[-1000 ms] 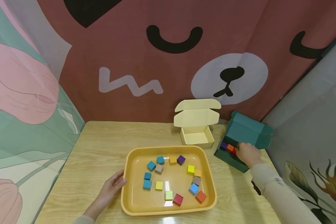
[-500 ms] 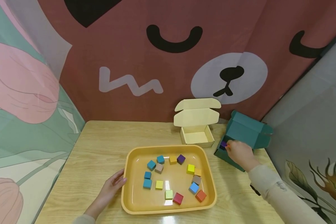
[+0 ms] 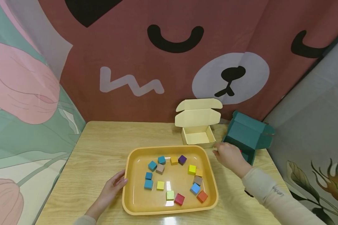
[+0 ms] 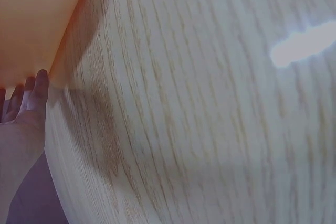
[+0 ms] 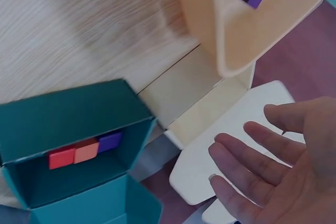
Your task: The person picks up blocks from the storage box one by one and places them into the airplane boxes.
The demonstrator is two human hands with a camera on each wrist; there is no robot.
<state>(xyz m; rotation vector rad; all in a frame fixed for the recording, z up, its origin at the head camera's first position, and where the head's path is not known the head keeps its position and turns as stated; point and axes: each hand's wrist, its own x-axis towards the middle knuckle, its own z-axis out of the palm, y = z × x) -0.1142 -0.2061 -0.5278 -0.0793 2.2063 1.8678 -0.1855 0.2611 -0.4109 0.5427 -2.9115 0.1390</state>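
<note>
My sleeve (image 3: 284,195) is cream. I see a yellow-orange tray (image 3: 139,201) of blue, yellow, pale green, red, orange, purple and taupe cubes (image 3: 179,199), a pale-yellow box (image 3: 197,118), a teal box (image 3: 246,128), a wood-grained table (image 3: 115,134) and a reddish-brown backdrop (image 3: 124,43) patterned with a bear's face (image 3: 233,74).

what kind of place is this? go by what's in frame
Probably a small curtained-off tabletop workspace: bear-print fabric hangs behind a wood-grain table, floral fabric hangs beside it, and a yellow-orange tray of coloured cubes sits on top.
</note>
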